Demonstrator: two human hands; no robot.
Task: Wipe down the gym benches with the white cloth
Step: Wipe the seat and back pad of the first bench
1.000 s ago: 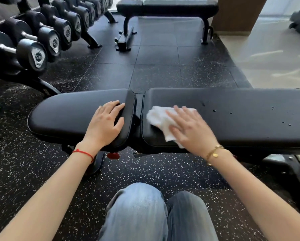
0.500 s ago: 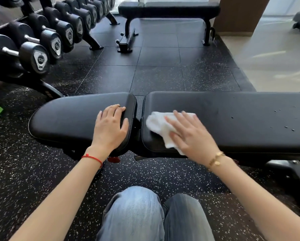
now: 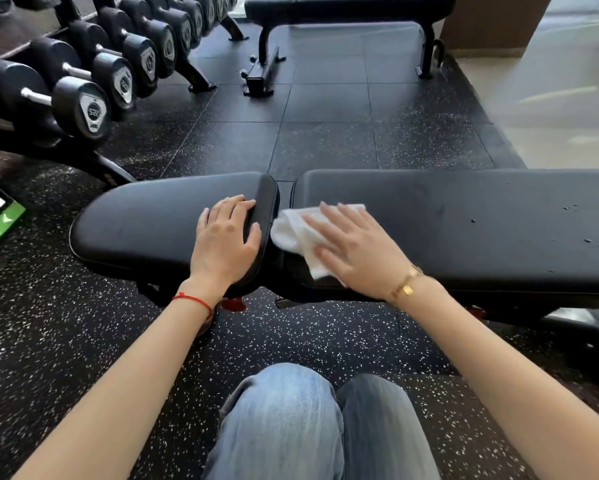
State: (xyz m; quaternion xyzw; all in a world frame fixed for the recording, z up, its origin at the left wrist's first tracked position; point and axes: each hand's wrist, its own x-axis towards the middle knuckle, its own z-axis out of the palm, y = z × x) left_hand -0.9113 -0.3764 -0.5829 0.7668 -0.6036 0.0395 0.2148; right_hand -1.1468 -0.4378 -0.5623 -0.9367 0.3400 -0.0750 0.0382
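right hand [image 3: 357, 251] flat on white cloth [image 3: 296, 233], bench [image 3: 464, 220]

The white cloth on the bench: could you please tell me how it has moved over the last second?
The right hand has slid the white cloth leftward along the long pad, so its left edge now overhangs the gap beside the seat pad. Nothing was taken hold of or let go. The left hand stays braced on the seat pad, and the droplets remain unwiped.

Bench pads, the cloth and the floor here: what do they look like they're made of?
Bench pads: smooth black vinyl or leather-like upholstery, going by the soft sheen and stitched edge seam. White cloth: thin soft fabric or a disposable wipe; it crumples under the right hand, weave unreadable. Floor: matte black tiles with white flecks and visible seams, probably rubber.
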